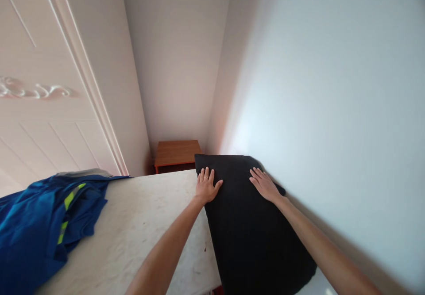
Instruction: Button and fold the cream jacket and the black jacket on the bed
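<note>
A black folded cloth or garment (252,237) lies along the right side of a pale, stained mattress-like surface (139,224), close to the wall. Flat on its far left part rests my left hand (207,186), fingers spread, with a ring on one finger. My right hand (264,184) lies on its far right edge, palm down and fingers stretched out. Neither hand grips the fabric. Whether the black piece is trousers or another garment cannot be made out.
Blue clothing (49,224) with yellow-green strips is heaped at the left of the surface. A brown wooden cabinet (177,152) stands beyond the far edge. To the right rises a white wall (332,109); a white panel with carved ornament (40,91) is at upper left.
</note>
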